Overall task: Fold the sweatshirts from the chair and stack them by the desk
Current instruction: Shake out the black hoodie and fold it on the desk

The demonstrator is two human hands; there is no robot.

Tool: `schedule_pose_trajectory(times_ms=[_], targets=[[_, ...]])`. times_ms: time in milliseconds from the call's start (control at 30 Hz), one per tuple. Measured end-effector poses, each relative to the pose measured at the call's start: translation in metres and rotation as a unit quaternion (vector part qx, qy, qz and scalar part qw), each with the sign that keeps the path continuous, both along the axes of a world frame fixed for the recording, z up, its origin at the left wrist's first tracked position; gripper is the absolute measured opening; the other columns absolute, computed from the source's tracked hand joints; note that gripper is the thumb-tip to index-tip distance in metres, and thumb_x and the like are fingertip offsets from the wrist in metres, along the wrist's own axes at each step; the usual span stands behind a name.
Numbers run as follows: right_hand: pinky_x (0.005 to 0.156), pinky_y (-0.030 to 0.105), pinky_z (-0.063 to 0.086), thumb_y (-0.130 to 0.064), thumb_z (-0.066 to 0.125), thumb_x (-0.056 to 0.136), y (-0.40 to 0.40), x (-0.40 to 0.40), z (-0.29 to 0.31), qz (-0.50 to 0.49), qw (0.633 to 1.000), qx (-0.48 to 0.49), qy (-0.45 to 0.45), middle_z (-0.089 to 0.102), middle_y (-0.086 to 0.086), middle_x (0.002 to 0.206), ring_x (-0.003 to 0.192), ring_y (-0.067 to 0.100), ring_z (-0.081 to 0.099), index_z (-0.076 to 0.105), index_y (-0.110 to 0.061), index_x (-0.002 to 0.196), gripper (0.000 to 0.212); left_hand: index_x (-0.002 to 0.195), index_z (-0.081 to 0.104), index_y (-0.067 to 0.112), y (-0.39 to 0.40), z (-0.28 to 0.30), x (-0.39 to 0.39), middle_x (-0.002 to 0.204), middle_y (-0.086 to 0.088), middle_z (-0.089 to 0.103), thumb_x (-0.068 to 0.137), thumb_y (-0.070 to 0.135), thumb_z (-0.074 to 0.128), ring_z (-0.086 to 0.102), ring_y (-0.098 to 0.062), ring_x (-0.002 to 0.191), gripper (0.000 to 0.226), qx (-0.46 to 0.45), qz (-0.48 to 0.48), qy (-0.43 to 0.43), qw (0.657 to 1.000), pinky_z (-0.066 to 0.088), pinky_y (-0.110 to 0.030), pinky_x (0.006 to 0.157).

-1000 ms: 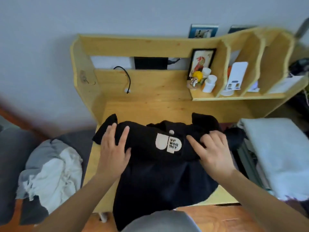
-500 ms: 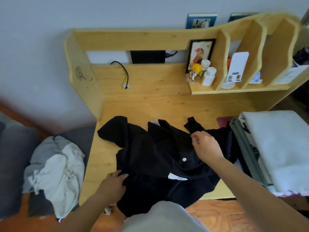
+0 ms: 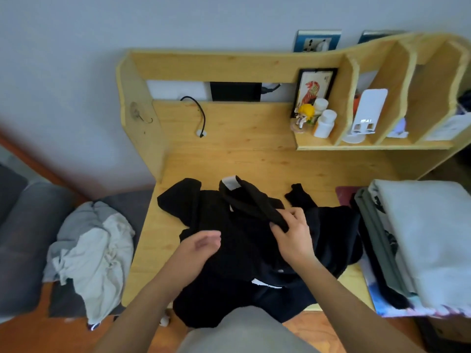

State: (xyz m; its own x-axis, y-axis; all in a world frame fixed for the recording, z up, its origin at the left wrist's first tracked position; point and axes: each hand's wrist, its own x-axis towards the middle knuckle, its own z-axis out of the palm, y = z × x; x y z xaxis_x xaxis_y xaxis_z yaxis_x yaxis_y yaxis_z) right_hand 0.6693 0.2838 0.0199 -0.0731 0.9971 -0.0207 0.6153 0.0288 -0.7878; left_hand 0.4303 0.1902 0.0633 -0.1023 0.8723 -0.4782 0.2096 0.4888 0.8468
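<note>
At the bottom edge a grey-clad part of the person's body cuts off the near hem of the black sweatshirt (image 3: 237, 253), which lies rumpled across the front of the wooden desk (image 3: 254, 154) and hangs a little over its near edge. The left hand (image 3: 201, 247) is palm up with fingers loosely curled, holding nothing — whether it touches the cloth beneath cannot be told. The right hand (image 3: 293, 233) pinches a dark folded band of the sweatshirt, apparently the collar or a strap-like edge, lifted off the body of the garment; a pale label shows at its far end. One sleeve lies spread at the left, another dark tip pokes out on the right.

Left of the desk a heap of grey and white sweatshirts (image 3: 89, 256) rests on a dark chair (image 3: 15, 225), mostly out of frame. To the right a stack of folded clothes (image 3: 420, 238) sits beside the desk, its lower layers hard to tell apart.

Farther back — shelf compartments hold white bottles (image 3: 323, 122), a small figurine (image 3: 304, 115), and a framed picture (image 3: 314, 90).
</note>
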Motion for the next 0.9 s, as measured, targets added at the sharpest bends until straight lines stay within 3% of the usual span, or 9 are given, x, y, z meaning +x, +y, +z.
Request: schedule_pose_trajectory(times_ms=[167, 267, 433, 600, 700, 733, 767, 833, 900], targets=[[0.1, 0.01, 0.038, -0.008, 0.071, 0.09, -0.033, 0.035, 0.063, 0.055, 0.99, 0.094, 0.09, 0.048, -0.009, 0.123, 0.121, 0.002, 0.051, 0.07, -0.019, 0.111, 0.024, 0.143, 0.049, 0.028, 0.061, 0.038, 0.04, 0.133, -0.005, 0.066, 0.096, 0.039, 0.068, 0.065, -0.024, 0.121, 0.052, -0.018, 0.194, -0.308, 0.931, 0.05, -0.05, 0.107], [0.094, 0.01, 0.04, -0.008, 0.071, 0.089, -0.043, 0.058, 0.068, 0.07, 0.994, -0.015, 0.084, 0.053, -0.01, 0.119, 0.114, -0.001, 0.055, 0.07, -0.023, 0.099, 0.018, 0.132, 0.063, 0.027, 0.083, 0.057, 0.063, 0.125, -0.003, 0.072, 0.101, 0.019, 0.062, 0.068, -0.025, 0.117, 0.032, 0.009, 0.154, -0.317, 0.936, 0.054, -0.05, 0.101], [0.059, 0.032, 0.036, -0.02, 0.067, 0.089, -0.028, 0.087, 0.074, -0.083, 0.98, -0.182, 0.014, 0.051, -0.001, 0.068, 0.062, 0.017, 0.049, 0.045, -0.014, 0.075, 0.027, 0.088, 0.072, 0.032, 0.102, 0.12, 0.089, 0.096, 0.014, 0.07, 0.09, -0.006, 0.056, 0.066, -0.008, 0.093, 0.041, 0.203, 0.005, 0.019, 0.979, 0.049, -0.021, 0.071], [0.052, 0.032, 0.032, -0.008, 0.059, 0.081, 0.023, 0.084, 0.175, -0.072, 0.99, 0.027, -0.117, 0.054, 0.002, 0.067, 0.065, 0.021, 0.049, 0.04, -0.018, 0.073, 0.022, 0.096, 0.065, 0.035, 0.117, 0.206, 0.07, 0.091, 0.016, 0.067, 0.085, -0.007, 0.065, 0.065, -0.005, 0.086, 0.043, 0.335, -0.13, 0.199, 0.912, 0.053, -0.031, 0.071], [0.059, 0.041, 0.042, 0.002, 0.049, 0.079, 0.051, 0.085, 0.236, -0.168, 0.965, 0.198, -0.034, 0.053, 0.003, 0.074, 0.075, 0.03, 0.052, 0.042, -0.014, 0.087, 0.02, 0.119, 0.057, 0.027, 0.123, 0.227, 0.044, 0.096, 0.007, 0.058, 0.086, -0.006, 0.059, 0.056, -0.021, 0.077, 0.047, 0.357, -0.114, 0.519, 0.768, 0.044, -0.038, 0.059], [0.063, 0.046, 0.047, 0.005, 0.047, 0.079, 0.054, 0.081, 0.25, -0.188, 0.954, 0.233, -0.006, 0.053, 0.001, 0.077, 0.078, 0.031, 0.055, 0.042, -0.014, 0.097, 0.027, 0.123, 0.055, 0.022, 0.122, 0.23, 0.037, 0.099, 0.001, 0.055, 0.086, -0.004, 0.06, 0.053, -0.023, 0.074, 0.046, 0.37, -0.076, 0.593, 0.711, 0.044, -0.039, 0.057], [0.067, 0.049, 0.052, 0.006, 0.045, 0.079, 0.057, 0.077, 0.257, -0.193, 0.95, 0.244, 0.024, 0.054, -0.002, 0.081, 0.08, 0.031, 0.058, 0.043, -0.016, 0.108, 0.037, 0.125, 0.055, 0.019, 0.121, 0.226, 0.032, 0.103, -0.004, 0.053, 0.086, 0.0, 0.062, 0.052, -0.025, 0.072, 0.044, 0.378, -0.035, 0.609, 0.696, 0.045, -0.04, 0.056], [0.068, 0.048, 0.059, 0.005, 0.04, 0.083, 0.056, 0.065, 0.259, -0.182, 0.957, 0.203, 0.094, 0.054, -0.007, 0.089, 0.08, 0.027, 0.064, 0.042, -0.023, 0.132, 0.057, 0.13, 0.054, 0.021, 0.122, 0.209, 0.026, 0.114, -0.003, 0.053, 0.089, 0.016, 0.064, 0.054, -0.022, 0.079, 0.043, 0.36, 0.07, 0.514, 0.775, 0.048, -0.04, 0.064], [0.072, 0.048, 0.06, -0.003, 0.036, 0.083, 0.054, 0.061, 0.237, -0.155, 0.973, 0.157, 0.075, 0.059, -0.006, 0.091, 0.08, 0.028, 0.067, 0.048, -0.035, 0.133, 0.061, 0.131, 0.053, 0.029, 0.118, 0.196, 0.032, 0.12, 0.002, 0.061, 0.095, 0.032, 0.06, 0.068, -0.02, 0.086, 0.037, 0.276, 0.172, 0.194, 0.926, 0.059, -0.042, 0.073]])
